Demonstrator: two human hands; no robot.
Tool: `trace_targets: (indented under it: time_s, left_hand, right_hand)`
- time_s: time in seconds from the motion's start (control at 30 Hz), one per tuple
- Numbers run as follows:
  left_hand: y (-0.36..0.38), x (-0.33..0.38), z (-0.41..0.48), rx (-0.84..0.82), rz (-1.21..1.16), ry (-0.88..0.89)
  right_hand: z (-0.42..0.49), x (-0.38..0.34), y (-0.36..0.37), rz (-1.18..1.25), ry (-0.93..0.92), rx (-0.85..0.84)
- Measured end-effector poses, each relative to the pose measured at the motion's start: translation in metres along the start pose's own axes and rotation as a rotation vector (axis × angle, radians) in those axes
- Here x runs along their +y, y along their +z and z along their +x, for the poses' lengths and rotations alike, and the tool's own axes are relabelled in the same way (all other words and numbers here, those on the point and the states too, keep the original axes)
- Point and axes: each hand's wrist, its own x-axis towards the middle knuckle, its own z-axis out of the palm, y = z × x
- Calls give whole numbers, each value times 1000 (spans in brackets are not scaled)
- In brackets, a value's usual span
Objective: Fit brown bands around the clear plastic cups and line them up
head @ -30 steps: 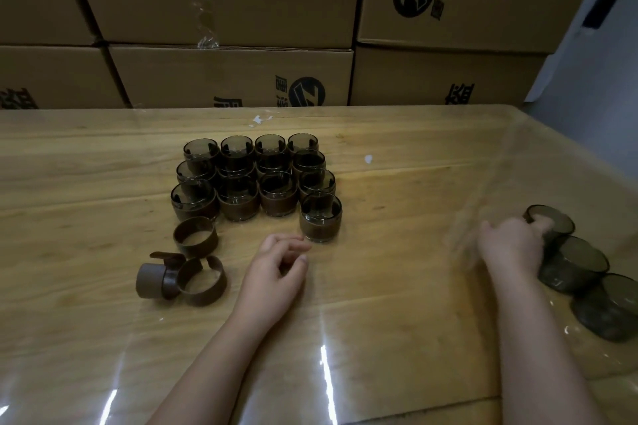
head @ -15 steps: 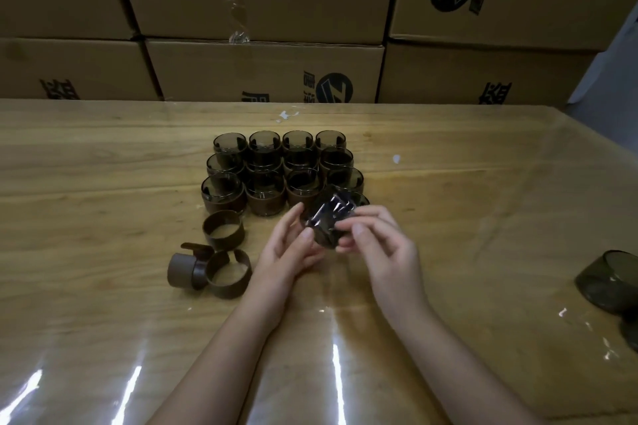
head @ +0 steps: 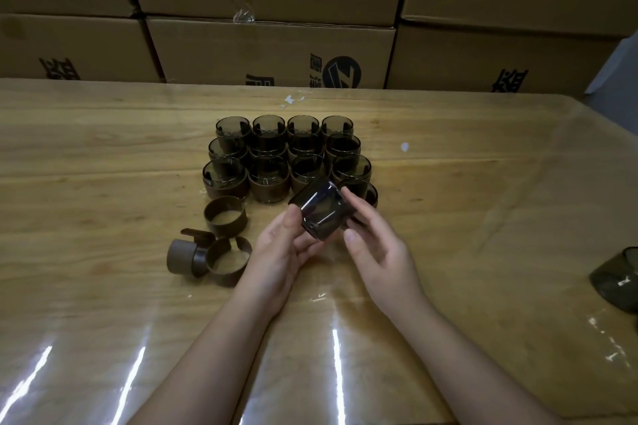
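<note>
Centre frame: bare cup [head: 321, 210] tilted mid-air, left hand [head: 279, 252] cradling it, right hand [head: 378, 252] pinching its side. Slick plastic may slip, toppling banded cups [head: 269, 179] just at 12 o'clock. Loose bands [head: 225, 216] at 9 o'clock.

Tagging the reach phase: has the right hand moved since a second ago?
Yes. The right hand went left, from the loose cups to just before the banded cups, gripping a bare cup.
</note>
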Motion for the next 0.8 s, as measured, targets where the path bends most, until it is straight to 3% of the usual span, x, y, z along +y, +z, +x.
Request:
trace_targets:
  time_s: [0.17,0.33,0.8]
  left_hand:
    - [1,-3,-1,101,-4,37]
    - [0,-5,0,146,-35,89]
    - [0,0,-6,-14,113,93]
  right_hand:
    - [-2,0,-1,-14,15,-7]
    - [-4,0,1,-96,-102,18]
    - [-3,-10,-4,-151,-107,2]
